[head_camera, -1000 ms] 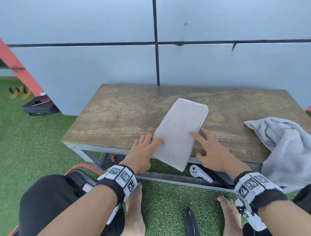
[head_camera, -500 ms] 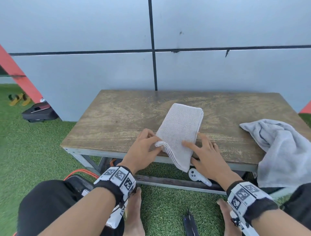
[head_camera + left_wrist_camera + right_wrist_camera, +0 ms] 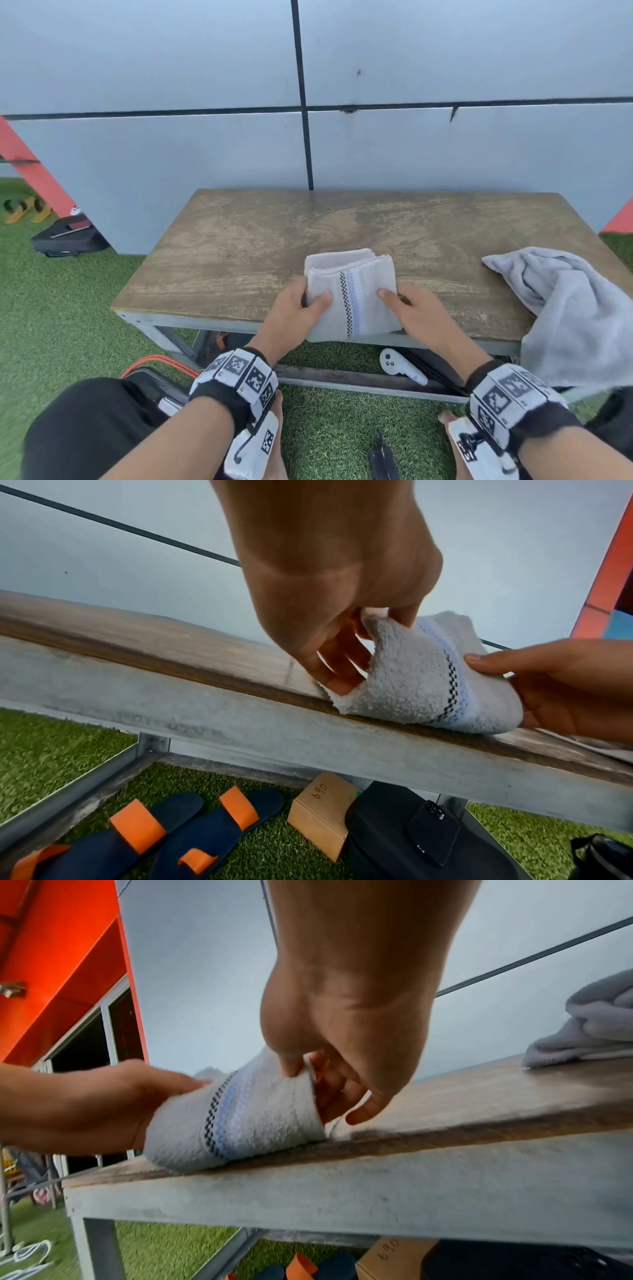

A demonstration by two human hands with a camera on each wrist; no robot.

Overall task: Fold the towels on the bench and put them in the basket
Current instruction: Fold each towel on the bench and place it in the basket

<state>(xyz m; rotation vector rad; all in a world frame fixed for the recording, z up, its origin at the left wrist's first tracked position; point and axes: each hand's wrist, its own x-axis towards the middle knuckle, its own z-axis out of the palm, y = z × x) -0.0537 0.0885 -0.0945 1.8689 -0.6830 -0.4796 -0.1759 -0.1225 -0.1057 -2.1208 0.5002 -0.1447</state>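
Observation:
A small white towel [image 3: 352, 294] with a checked and blue stripe lies doubled over at the near edge of the wooden bench [image 3: 239, 246]. My left hand [image 3: 301, 308] pinches its left side, thumb on top and fingers underneath. My right hand [image 3: 407, 308] pinches the right side the same way. In the left wrist view the towel [image 3: 421, 674] curves up off the bench edge between both hands. The right wrist view shows the same towel [image 3: 246, 1118] from the other side. A crumpled grey towel [image 3: 575, 308] hangs over the bench's right end. No basket is in view.
A grey panelled wall [image 3: 411, 144] stands behind the bench. Under the bench lie a white controller [image 3: 400, 366], sandals [image 3: 154, 840], a cardboard box [image 3: 325, 813] and a black bag [image 3: 411, 840]. Artificial grass [image 3: 68, 308] surrounds everything. My bare feet rest near the bench.
Both hands took hold of the long towel's near end and folded it up over the far part, so the striped side now faces up and the towel is half as long.

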